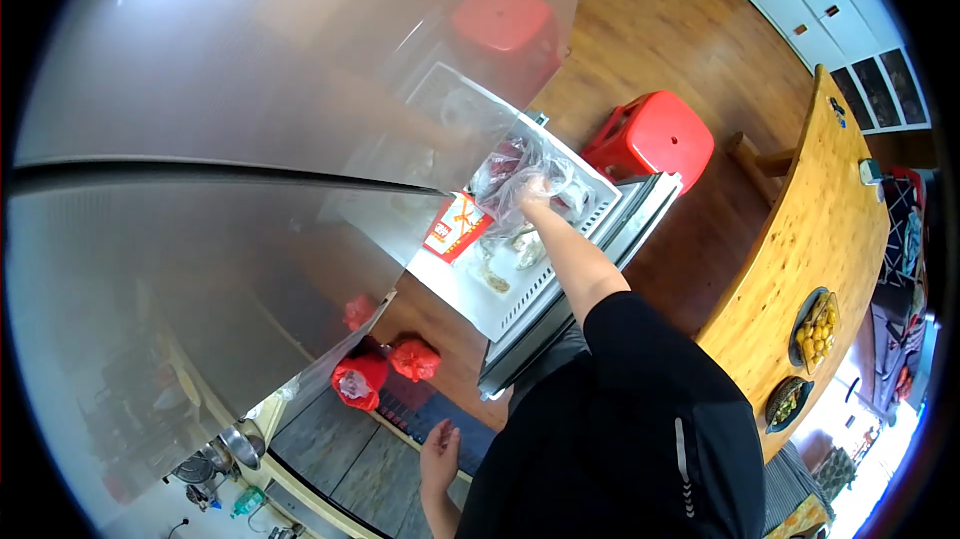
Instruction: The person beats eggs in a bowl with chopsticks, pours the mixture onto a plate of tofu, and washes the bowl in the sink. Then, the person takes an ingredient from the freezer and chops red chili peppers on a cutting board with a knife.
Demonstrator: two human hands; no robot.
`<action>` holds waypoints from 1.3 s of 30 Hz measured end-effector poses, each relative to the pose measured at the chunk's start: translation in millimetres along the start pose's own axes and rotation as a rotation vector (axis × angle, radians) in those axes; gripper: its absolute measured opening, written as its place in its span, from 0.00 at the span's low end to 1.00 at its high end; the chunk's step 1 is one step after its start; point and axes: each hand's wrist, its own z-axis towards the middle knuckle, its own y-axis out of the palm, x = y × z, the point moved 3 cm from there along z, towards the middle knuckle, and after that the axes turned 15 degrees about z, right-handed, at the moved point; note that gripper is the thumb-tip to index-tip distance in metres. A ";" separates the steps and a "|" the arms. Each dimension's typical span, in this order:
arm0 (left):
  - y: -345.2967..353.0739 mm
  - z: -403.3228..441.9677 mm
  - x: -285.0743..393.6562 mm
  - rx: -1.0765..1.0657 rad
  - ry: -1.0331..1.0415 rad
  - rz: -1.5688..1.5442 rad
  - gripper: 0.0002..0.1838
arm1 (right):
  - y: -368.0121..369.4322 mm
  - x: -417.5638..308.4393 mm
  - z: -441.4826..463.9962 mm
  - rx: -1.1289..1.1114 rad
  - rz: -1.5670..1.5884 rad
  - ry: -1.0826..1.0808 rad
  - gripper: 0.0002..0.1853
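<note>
My right hand (535, 194) reaches into a pulled-out white freezer drawer (485, 317), its fingers closed on a clear plastic bag (575, 189). Some fingertips are hidden by the crumpled film. Dark red contents (503, 159) show through plastic beside the hand. A red and white packet (457, 227) lies to the left of it. Nearer to me in the drawer are pale, frosty bagged pieces (492, 274), whose kind I cannot make out. My left hand (440, 451) hangs low by my side, loosely curled with nothing in it, apart from the drawer.
Shiny refrigerator doors (230, 269) fill the left side. A red stool (665, 144) stands just beyond the drawer front. Red plastic bags (414, 359) sit on the floor to the left. At right, a wooden table (770, 319) carries a dish of yellow food (817, 332) and a dark bowl (788, 404).
</note>
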 end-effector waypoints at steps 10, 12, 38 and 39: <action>-3.1 24.3 17.9 -0.011 0.216 0.007 0.18 | -149.0 -25.4 -97.5 -0.172 0.745 0.192 0.06; 0.0 39.5 32.6 0.002 0.326 0.076 0.17 | -175.8 -31.7 -127.1 -0.274 0.783 0.192 0.07; 36.8 69.4 83.6 -0.232 0.029 -0.232 0.16 | -43.2 -54.4 -63.3 -0.486 -0.576 -0.601 0.14; 36.8 63.7 78.6 -0.212 -0.008 -0.239 0.17 | -33.8 -57.5 -67.3 -0.456 -0.687 -0.662 0.15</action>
